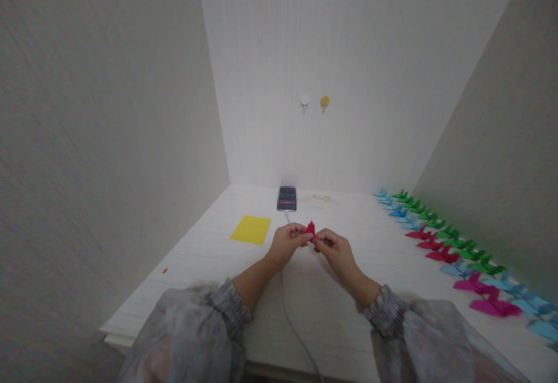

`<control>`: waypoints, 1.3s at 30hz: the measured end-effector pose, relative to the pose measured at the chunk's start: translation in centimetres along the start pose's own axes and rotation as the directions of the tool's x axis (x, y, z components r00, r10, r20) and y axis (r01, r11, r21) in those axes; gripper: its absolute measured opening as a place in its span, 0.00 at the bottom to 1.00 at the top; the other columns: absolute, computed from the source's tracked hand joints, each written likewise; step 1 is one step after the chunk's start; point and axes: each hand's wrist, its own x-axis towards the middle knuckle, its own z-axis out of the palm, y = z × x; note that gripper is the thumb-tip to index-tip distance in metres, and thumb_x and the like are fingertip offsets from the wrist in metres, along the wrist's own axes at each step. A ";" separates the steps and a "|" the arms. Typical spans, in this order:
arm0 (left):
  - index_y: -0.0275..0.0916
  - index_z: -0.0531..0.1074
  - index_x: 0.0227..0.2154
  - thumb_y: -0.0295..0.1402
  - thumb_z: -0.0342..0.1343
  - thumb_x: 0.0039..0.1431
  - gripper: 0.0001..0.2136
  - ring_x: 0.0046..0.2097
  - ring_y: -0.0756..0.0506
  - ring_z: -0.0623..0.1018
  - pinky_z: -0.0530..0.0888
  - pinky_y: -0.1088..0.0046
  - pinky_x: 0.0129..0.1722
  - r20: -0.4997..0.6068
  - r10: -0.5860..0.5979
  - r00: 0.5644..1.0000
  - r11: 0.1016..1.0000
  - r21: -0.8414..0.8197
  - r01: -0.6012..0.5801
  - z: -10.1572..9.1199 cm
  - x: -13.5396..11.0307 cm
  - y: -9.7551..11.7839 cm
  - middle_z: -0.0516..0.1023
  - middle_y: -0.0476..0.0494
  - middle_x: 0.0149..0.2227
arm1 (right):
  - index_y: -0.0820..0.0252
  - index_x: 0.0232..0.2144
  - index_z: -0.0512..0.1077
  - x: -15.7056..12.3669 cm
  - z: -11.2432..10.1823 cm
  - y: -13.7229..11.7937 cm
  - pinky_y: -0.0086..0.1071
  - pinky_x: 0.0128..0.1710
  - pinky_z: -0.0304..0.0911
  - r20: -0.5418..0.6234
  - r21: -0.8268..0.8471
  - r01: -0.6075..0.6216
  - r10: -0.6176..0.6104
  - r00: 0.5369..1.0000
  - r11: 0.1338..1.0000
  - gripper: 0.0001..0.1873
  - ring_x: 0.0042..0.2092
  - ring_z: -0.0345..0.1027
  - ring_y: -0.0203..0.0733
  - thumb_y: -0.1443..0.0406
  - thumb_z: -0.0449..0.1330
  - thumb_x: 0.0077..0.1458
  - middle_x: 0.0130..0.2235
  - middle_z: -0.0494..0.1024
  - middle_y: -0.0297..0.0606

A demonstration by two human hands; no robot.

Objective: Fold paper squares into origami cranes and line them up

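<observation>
A small folded red paper piece (pixel 311 231) is held above the white table (pixel 209 267), pinched from both sides. My left hand (pixel 288 243) grips its left edge with closed fingers; a ring shows on one finger. My right hand (pixel 335 250) pinches its right edge with thumb and fingertips. Both forearms wear loose grey sleeves with gathered cuffs.
A yellow paper square (pixel 251 229) lies to the left. A phone (pixel 286 198) rests at the back with a grey cable (pixel 292 319) running toward me. Rows of several folded paper figures (pixel 440 249) in blue, green, red and magenta line the right wall. Two hooks (pixel 314 102) sit on the back wall.
</observation>
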 end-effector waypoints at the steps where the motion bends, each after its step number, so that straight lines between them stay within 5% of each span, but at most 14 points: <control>1: 0.33 0.69 0.25 0.35 0.61 0.38 0.12 0.22 0.54 0.69 0.65 0.78 0.26 -0.005 0.003 1.000 1.000 0.007 -0.003 0.0 0.0 0.0 0.72 0.49 0.20 | 0.61 0.20 0.68 0.0 0.0 0.0 0.28 0.25 0.57 0.014 -0.004 0.025 -0.025 1.000 1.000 0.07 0.23 0.63 0.34 0.62 0.58 0.44 0.20 0.69 0.31; 5: 0.33 0.69 0.25 0.36 0.60 0.38 0.12 0.22 0.54 0.69 0.65 0.78 0.26 -0.025 0.003 1.000 1.000 -0.008 -0.004 0.0 0.0 0.0 0.71 0.50 0.20 | 0.60 0.23 0.68 -0.2 0.1 -0.3 0.29 0.29 0.59 0.065 0.045 0.057 -0.060 0.996 0.997 0.06 0.27 0.65 0.35 0.62 0.58 0.44 0.24 0.71 0.33; 17: 0.33 0.70 0.23 0.36 0.60 0.38 0.11 0.21 0.54 0.69 0.65 0.78 0.25 0.013 -0.015 1.000 0.999 -0.040 0.016 0.3 -0.3 0.5 0.71 0.50 0.19 | 0.61 0.20 0.68 -0.1 0.2 -0.5 0.29 0.26 0.56 0.028 0.152 -0.122 0.120 0.992 0.981 0.11 0.22 0.62 0.34 0.58 0.59 0.42 0.17 0.70 0.31; 39: 0.33 0.68 0.22 0.38 0.58 0.40 0.11 0.19 0.55 0.66 0.62 0.78 0.21 0.057 -0.035 0.998 0.999 0.010 0.034 0.4 -0.3 0.1 0.68 0.52 0.17 | 0.60 0.18 0.67 0.0 -0.1 -0.9 0.28 0.24 0.55 0.124 0.169 -0.132 0.112 0.986 0.977 0.09 0.21 0.59 0.33 0.60 0.59 0.41 0.18 0.67 0.29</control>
